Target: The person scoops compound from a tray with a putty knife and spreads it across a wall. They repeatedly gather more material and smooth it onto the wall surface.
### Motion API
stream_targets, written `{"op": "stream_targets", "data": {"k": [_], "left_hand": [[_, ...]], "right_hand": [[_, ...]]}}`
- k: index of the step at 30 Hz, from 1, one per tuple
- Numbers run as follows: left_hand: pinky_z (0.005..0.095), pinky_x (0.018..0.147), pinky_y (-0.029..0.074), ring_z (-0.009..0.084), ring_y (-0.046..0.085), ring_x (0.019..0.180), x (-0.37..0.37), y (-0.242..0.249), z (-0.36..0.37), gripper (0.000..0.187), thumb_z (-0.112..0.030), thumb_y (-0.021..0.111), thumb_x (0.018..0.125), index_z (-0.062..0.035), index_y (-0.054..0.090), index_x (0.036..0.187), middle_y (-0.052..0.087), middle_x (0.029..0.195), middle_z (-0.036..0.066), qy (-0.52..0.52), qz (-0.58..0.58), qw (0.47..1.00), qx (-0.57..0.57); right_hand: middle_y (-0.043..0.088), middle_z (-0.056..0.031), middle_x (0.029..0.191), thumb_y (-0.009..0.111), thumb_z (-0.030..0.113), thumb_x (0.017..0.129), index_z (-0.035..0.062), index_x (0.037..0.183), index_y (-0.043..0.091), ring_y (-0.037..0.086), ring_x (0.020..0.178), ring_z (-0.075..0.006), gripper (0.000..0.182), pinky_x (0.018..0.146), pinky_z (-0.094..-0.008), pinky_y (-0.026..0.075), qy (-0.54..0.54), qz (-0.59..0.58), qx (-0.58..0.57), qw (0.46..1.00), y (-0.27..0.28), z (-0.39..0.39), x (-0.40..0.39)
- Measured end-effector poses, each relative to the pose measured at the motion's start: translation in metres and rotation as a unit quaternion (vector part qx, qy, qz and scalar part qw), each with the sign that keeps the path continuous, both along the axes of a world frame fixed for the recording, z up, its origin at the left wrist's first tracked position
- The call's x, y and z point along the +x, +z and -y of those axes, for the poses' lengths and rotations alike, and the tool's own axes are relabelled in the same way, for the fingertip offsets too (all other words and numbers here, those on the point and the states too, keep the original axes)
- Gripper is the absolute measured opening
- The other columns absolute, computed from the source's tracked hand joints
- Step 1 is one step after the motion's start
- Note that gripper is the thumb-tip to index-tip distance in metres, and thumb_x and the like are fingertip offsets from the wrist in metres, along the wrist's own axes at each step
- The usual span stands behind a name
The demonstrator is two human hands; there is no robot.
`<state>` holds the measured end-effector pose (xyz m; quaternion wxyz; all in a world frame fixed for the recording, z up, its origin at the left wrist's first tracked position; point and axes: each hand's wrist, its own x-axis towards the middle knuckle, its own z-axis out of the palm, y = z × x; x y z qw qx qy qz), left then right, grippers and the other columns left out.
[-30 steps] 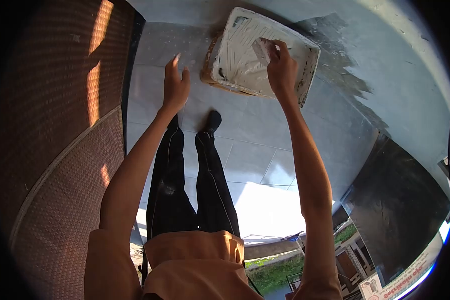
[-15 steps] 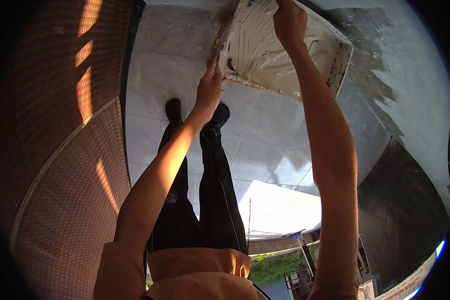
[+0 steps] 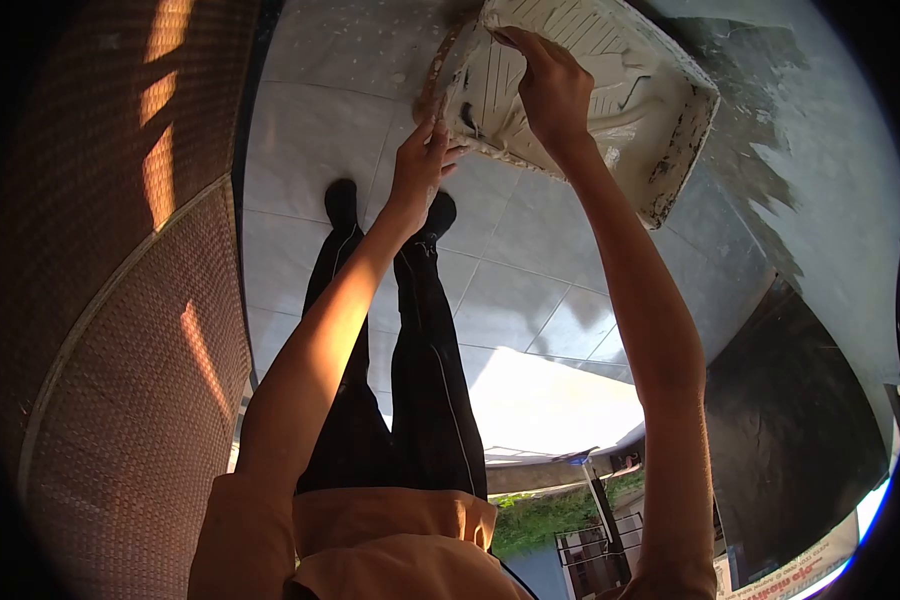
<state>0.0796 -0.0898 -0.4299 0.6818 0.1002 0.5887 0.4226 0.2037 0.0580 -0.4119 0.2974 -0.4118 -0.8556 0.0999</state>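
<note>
A tray (image 3: 625, 150) smeared with off-white paste, its bottom ribbed, is at the top centre. My left hand (image 3: 423, 170) is at the tray's lower left corner, fingers bent around its edge. Over the tray's left part is my right hand (image 3: 558, 95), its fingers closed on a thin dark-edged tool (image 3: 505, 38) near the tray's upper left rim. Most of this tool is hidden by the fingers. Streaks of paste lie across the tray beside my right hand.
Grey floor tiles (image 3: 315, 150) lie under my black shoes. A woven brown panel (image 3: 140, 370) stands at the left. On the right are a wall (image 3: 820, 150) with patchy grey coating and a dark panel (image 3: 800, 430). Bright light falls on the floor lower centre.
My right hand has moved left and down over the tray, towards its left rim. The tray has shifted slightly right and turned a little; paste streaks in it look different.
</note>
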Motion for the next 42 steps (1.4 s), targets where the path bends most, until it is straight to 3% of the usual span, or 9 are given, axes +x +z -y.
{"op": "stream_targets", "data": {"k": [3,13,15,24,31,34,36,39,42], "left_hand": [[0.0373,0.092,0.047,0.0275,0.063,0.114,0.002,-0.007,0.0,0.057,-0.044,0.047,0.102,-0.0093,0.038,0.147,0.061,0.123,0.016,0.025,-0.01,1.0,-0.005],[0.0385,0.095,0.053,0.0271,0.069,0.101,0.012,-0.001,-0.002,0.043,-0.033,0.044,0.105,-0.0015,0.048,0.134,0.063,0.116,0.015,0.11,0.062,0.992,0.007],[0.0377,0.094,0.057,0.0269,0.068,0.1,0.013,-0.003,-0.003,0.038,-0.028,0.044,0.105,0.0014,0.05,0.128,0.062,0.115,0.014,0.127,0.074,0.989,0.012],[0.0368,0.093,0.058,0.0262,0.068,0.096,0.017,-0.005,-0.005,0.032,-0.023,0.045,0.104,0.0043,0.054,0.118,0.062,0.11,0.014,0.17,0.093,0.981,0.018],[0.0384,0.095,0.058,0.0255,0.065,0.104,0.02,-0.003,-0.004,0.037,-0.024,0.045,0.104,0.0031,0.051,0.129,0.06,0.115,0.013,0.185,0.099,0.977,0.031],[0.0392,0.095,0.057,0.0246,0.064,0.107,0.019,0.0,-0.004,0.041,-0.025,0.045,0.104,0.0021,0.048,0.134,0.057,0.12,0.013,0.18,0.12,0.976,0.036],[0.0395,0.105,0.048,0.0266,0.064,0.11,0.019,0.0,-0.004,0.051,-0.036,0.044,0.103,-0.0004,0.041,0.139,0.054,0.131,0.013,0.165,0.114,0.98,0.008],[0.0402,0.096,0.057,0.0231,0.062,0.108,0.021,-0.002,-0.005,0.043,-0.026,0.046,0.104,0.001,0.046,0.137,0.053,0.127,0.013,0.193,0.12,0.974,0.014],[0.0397,0.096,0.058,0.0241,0.06,0.113,0.023,-0.003,-0.005,0.043,-0.025,0.047,0.104,0.0015,0.045,0.137,0.052,0.128,0.013,0.197,0.097,0.975,0.035]], "right_hand": [[0.072,-0.005,0.095,0.056,-0.011,0.068,0.0111,0.103,0.068,0.068,0.088,-0.0284,0.043,0.076,-0.0374,0.055,0.001,0.019,-0.022,1.0,0.005,0.025,0.002],[0.071,-0.0055,0.098,0.059,-0.011,0.065,0.011,0.104,0.068,0.068,0.09,-0.0271,0.046,0.077,-0.0369,0.056,0.061,0.04,-0.103,0.992,0.033,0.083,0.012],[0.072,-0.0067,0.101,0.059,-0.013,0.072,0.012,0.106,0.07,0.07,0.092,-0.0253,0.044,0.075,-0.0351,0.057,0.041,0.049,-0.132,0.989,0.04,0.092,0.013],[0.072,-0.01,0.093,0.06,-0.008,0.074,0.0113,0.106,0.07,0.07,0.076,-0.0285,0.039,0.067,-0.038,0.056,0.008,0.039,-0.235,0.971,0.052,0.089,0.009],[0.071,-0.0142,0.083,0.062,0.002,0.082,0.0126,0.104,0.073,0.069,0.076,-0.032,0.026,0.069,-0.0394,0.055,-0.021,0.079,-0.328,0.941,0.061,0.052,0.006],[0.071,-0.0163,0.088,0.065,0.009,0.087,0.0079,0.112,0.069,0.069,0.077,-0.0283,0.025,0.073,-0.0354,0.051,0.019,0.08,-0.367,0.926,0.053,0.032,0.009],[0.071,-0.0159,0.088,0.066,0.011,0.087,0.0077,0.113,0.069,0.068,0.077,-0.028,0.026,0.073,-0.0357,0.051,0.035,0.097,-0.374,0.922,0.048,0.019,0.012],[0.071,-0.0146,0.09,0.067,0.015,0.087,0.007,0.115,0.067,0.068,0.077,-0.0266,0.029,0.073,-0.0356,0.051,0.048,0.131,-0.404,0.904,0.04,0.002,0.013],[0.071,-0.0123,0.089,0.065,0.014,0.088,0.0066,0.116,0.067,0.065,0.074,-0.0211,0.029,0.074,-0.0343,0.05,0.066,0.125,-0.436,0.889,0.032,-0.012,0.013]]}}
